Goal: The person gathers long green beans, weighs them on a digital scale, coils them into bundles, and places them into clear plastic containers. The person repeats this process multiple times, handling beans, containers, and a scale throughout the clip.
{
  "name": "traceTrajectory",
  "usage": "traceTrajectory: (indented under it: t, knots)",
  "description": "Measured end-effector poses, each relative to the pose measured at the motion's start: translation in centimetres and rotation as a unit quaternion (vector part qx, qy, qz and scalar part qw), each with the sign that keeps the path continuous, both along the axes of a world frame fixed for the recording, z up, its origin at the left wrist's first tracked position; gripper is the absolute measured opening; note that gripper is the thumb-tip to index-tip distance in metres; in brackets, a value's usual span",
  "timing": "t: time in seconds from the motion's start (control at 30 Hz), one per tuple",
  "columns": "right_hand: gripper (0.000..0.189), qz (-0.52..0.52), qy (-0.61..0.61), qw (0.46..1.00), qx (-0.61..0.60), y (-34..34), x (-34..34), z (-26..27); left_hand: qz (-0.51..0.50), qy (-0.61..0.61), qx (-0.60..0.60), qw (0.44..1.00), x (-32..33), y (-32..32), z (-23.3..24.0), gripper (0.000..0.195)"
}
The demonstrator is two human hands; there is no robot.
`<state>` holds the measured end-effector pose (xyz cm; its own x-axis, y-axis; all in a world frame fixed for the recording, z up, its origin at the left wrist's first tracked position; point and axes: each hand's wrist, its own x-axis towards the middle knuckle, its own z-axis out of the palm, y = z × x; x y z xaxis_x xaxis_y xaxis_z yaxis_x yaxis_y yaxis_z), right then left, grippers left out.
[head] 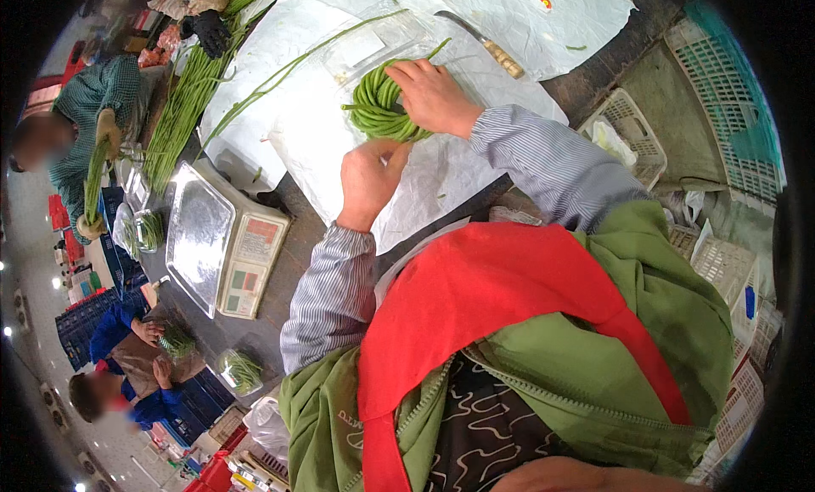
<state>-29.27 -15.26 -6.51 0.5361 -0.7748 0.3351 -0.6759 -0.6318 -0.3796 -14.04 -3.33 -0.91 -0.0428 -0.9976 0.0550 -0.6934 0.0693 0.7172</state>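
Note:
A coil of green yardlong beans (375,100) lies on white paper (299,129), several beans wound into a ring. My right hand (436,97) holds its right side, fingers over the top. At the near edge, my left hand (372,177) touches the coil with thumb and forefinger close together; whether it pinches a bean is hidden. Behind the coil is a clear plastic tray (356,49) with a white slip. Loose long beans (274,81) stretch across the paper to the left. A curved knife (500,56) with a light handle rests beyond my right hand.
A weighing scale (245,263) stands left of my arm. Behind it lies a heap of long beans (191,103). Packed beans (239,371) sit at the table's left edge. Two co-workers (95,129) handle beans at left. Plastic crates (627,135) stand right.

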Motion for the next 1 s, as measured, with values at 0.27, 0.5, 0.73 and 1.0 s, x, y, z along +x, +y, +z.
traceTrajectory:
  t: [0.27, 0.5, 0.73, 1.0]
  knots:
    - [0.05, 0.013, -0.027, 0.999, 0.011, -0.6, 0.0, -0.5, 0.018, -0.034, -0.102, 0.994, -2.4, -2.9, -2.4, 0.015]
    - [0.06, 0.097, -0.004, 0.995, 0.005, -0.7, -1.5, -0.2, 0.013, -0.078, -0.01, 0.997, -1.8, -4.0, -4.2, 0.014]
    - [0.062, 0.081, 0.022, 0.996, 0.012, 0.1, -1.5, 0.7, 0.017, 0.055, -0.063, 0.996, -0.5, -3.0, -3.2, 0.011]
    - [0.062, 0.079, 0.024, 0.996, 0.021, -0.2, -1.5, 0.7, 0.159, -0.01, -0.221, 0.962, 0.4, -4.9, -3.6, 0.014]
